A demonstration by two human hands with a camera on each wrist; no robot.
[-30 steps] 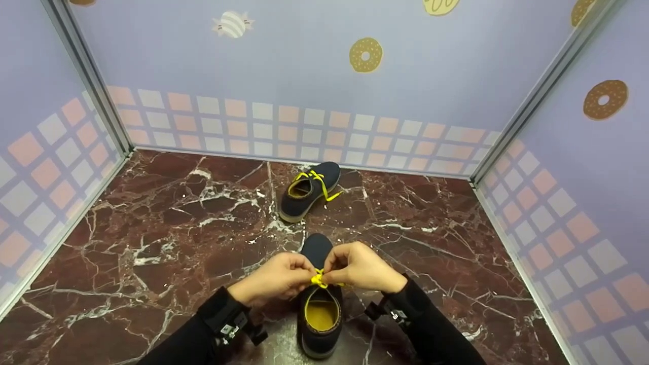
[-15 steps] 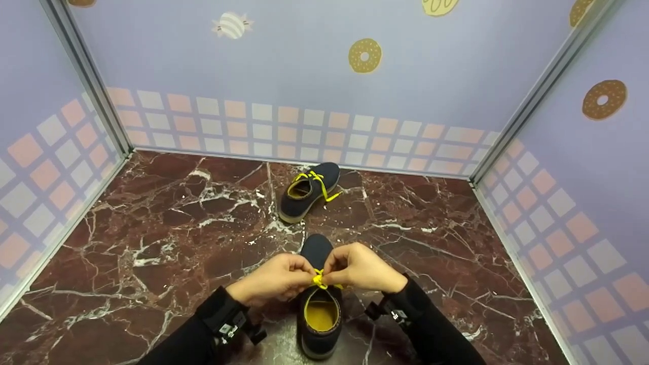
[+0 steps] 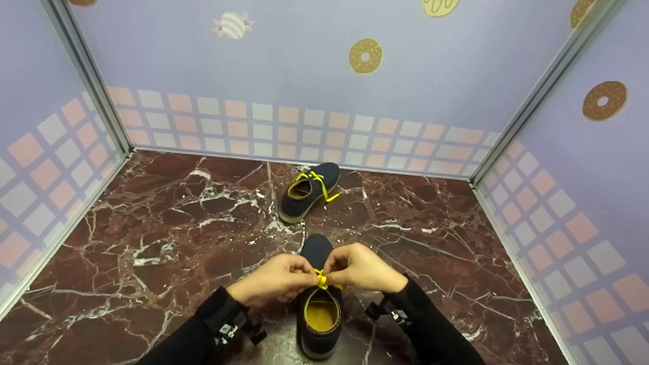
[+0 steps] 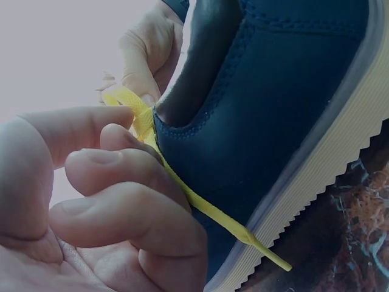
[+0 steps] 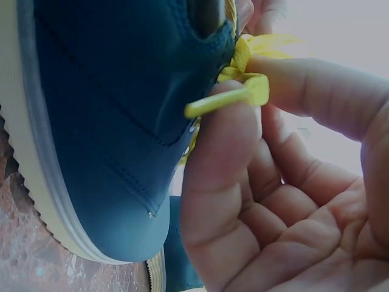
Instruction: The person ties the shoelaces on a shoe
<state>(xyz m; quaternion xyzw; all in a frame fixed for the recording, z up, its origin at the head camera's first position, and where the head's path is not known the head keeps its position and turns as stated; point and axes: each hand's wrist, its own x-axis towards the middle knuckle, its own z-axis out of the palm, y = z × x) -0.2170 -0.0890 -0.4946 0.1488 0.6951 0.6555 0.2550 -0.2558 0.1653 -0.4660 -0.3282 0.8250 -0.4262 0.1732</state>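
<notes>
A dark blue shoe [image 3: 316, 245] with a yellow insole stands on the floor, toe pointing away. Both hands meet over its opening at the yellow shoelace [image 3: 322, 280], which is gathered in a knot with small loops. My left hand [image 3: 276, 278] pinches the lace from the left between thumb and fingertips. From the right, my right hand [image 3: 364, 269] pinches it between thumb and index finger. One loose lace end [image 4: 213, 210] hangs down the shoe's side in the left wrist view. In the right wrist view a lace tip [image 5: 213, 103] lies across the index finger.
A second dark blue shoe [image 3: 329, 175], with a yellow lace trailing to its right, stands farther off near the back wall [image 3: 284, 61]. Red-brown marbled floor [image 3: 167, 228] lies around both shoes. Patterned panels [image 3: 583, 167] close in both sides.
The yellow knot has shifted slightly to the right between the fingertips. Both hands otherwise keep nearly the same place, and the shoes have not moved.
</notes>
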